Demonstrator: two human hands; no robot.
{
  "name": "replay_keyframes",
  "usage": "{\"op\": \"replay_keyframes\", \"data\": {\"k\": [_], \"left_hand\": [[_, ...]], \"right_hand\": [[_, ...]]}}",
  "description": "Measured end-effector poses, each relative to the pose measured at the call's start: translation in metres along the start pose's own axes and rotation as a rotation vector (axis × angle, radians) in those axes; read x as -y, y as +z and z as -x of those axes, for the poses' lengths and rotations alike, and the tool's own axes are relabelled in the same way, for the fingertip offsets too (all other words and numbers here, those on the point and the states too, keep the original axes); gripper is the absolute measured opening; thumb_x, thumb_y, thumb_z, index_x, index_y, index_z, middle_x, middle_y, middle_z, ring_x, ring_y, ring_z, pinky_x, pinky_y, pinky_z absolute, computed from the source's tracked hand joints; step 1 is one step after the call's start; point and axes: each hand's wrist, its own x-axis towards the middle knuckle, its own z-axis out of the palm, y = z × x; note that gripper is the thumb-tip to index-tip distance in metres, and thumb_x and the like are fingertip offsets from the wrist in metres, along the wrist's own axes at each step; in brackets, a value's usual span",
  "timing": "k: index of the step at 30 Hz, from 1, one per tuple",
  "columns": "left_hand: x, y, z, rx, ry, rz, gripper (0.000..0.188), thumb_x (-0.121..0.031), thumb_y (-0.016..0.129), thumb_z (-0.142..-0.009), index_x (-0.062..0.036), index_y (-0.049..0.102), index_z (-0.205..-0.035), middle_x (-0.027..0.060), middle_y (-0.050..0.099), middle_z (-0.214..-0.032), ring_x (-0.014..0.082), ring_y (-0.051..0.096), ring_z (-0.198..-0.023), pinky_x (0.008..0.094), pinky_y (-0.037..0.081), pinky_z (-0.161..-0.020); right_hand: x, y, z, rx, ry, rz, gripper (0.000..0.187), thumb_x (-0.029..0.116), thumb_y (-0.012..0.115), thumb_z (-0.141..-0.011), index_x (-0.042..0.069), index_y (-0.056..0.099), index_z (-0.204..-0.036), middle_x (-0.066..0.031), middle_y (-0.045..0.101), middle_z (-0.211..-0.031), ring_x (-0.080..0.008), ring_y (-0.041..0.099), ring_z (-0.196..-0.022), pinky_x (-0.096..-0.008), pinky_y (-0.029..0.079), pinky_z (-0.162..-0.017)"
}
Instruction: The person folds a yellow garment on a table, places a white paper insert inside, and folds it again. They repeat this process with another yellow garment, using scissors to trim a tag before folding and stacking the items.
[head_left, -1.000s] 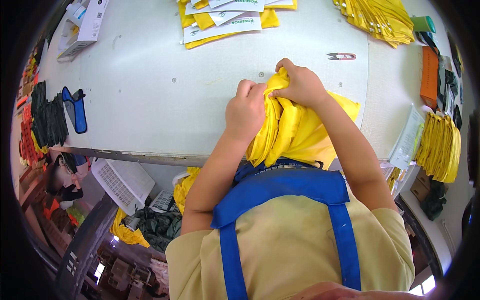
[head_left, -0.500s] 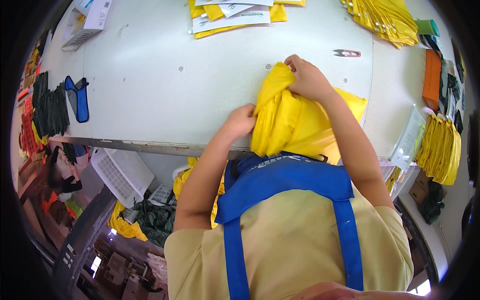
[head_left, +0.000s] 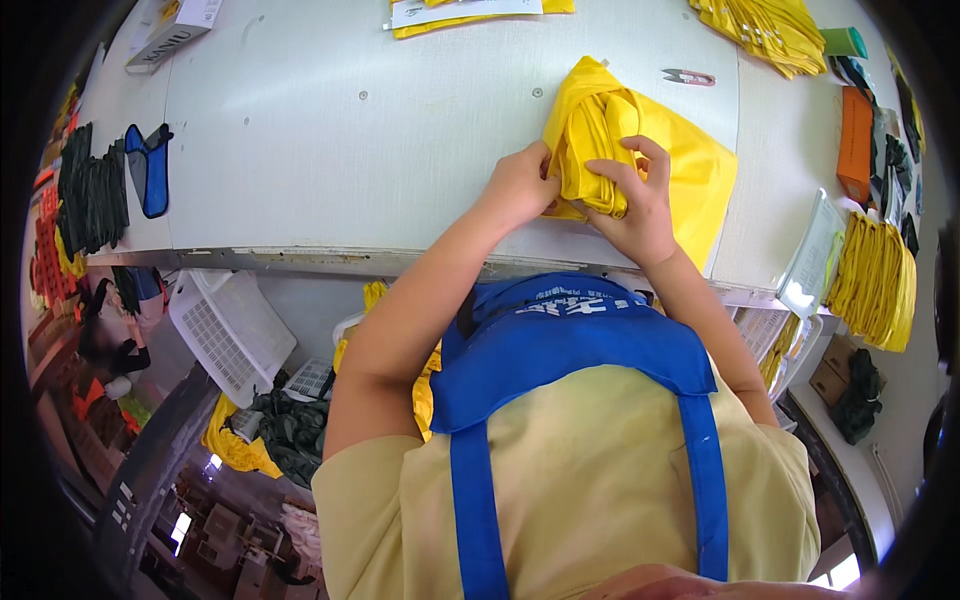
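A bunched yellow cloth lies on the white table near its front edge, spreading flat to the right. My left hand presses against the left side of the bundle, fingers tucked under its folds. My right hand grips the bundle from the front, fingers curled over the top of the folds. Both hands hold the same cloth close together.
Small snips lie just beyond the cloth. Stacks of yellow items sit at the back and right. An orange box, dark and blue pieces at the left, a white basket below the table.
My left hand has come back up from the table edge onto the cloth. The bundle now lies lower on the table, with both hands gripping its near end.
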Motion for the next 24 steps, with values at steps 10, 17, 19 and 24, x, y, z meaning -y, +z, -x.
{"op": "replay_keyframes", "data": {"k": [10,17,19,24], "left_hand": [[-0.021,0.002,0.029,-0.043,0.102,-0.206,0.010,-0.006,0.058,-0.084,0.0000,0.050,-0.085,0.0098,0.061,-0.069,0.0150,0.064,-0.058,0.0276,0.051,-0.050],[0.002,0.008,0.019,-0.163,0.256,-0.342,0.013,-0.005,0.058,-0.082,-0.0008,0.048,-0.089,0.0103,0.059,-0.066,0.0192,0.060,-0.055,0.0312,0.049,-0.054],[0.003,0.013,0.021,-0.210,0.331,-0.389,0.017,-0.005,0.058,-0.082,-0.0012,0.047,-0.094,0.0104,0.058,-0.064,0.0215,0.059,-0.055,0.0327,0.048,-0.056],[-0.017,0.016,0.040,-0.091,0.355,-0.259,0.031,-0.005,0.058,-0.081,-0.0021,0.040,-0.106,0.0110,0.057,-0.063,0.0242,0.057,-0.056,0.0358,0.043,-0.054]], "right_hand": [[0.001,0.013,-0.005,0.345,-0.043,0.285,0.035,0.015,0.074,-0.062,0.016,0.069,-0.096,-0.0104,0.050,-0.108,-0.0294,0.051,-0.102,-0.0401,0.046,-0.086],[-0.033,0.001,-0.030,0.672,0.138,-0.416,0.035,0.016,0.069,-0.074,0.010,0.064,-0.108,-0.0122,0.051,-0.114,-0.0286,0.051,-0.109,-0.0355,0.043,-0.094],[-0.033,-0.004,-0.036,0.766,0.183,-0.386,0.035,0.020,0.070,-0.075,0.003,0.064,-0.105,-0.0138,0.053,-0.113,-0.0259,0.051,-0.110,-0.0352,0.041,-0.096],[0.000,0.012,-0.027,0.637,0.039,0.270,0.023,0.014,0.065,-0.074,0.001,0.064,-0.092,-0.0149,0.054,-0.106,-0.0292,0.057,-0.099,-0.0387,0.048,-0.083]]}}
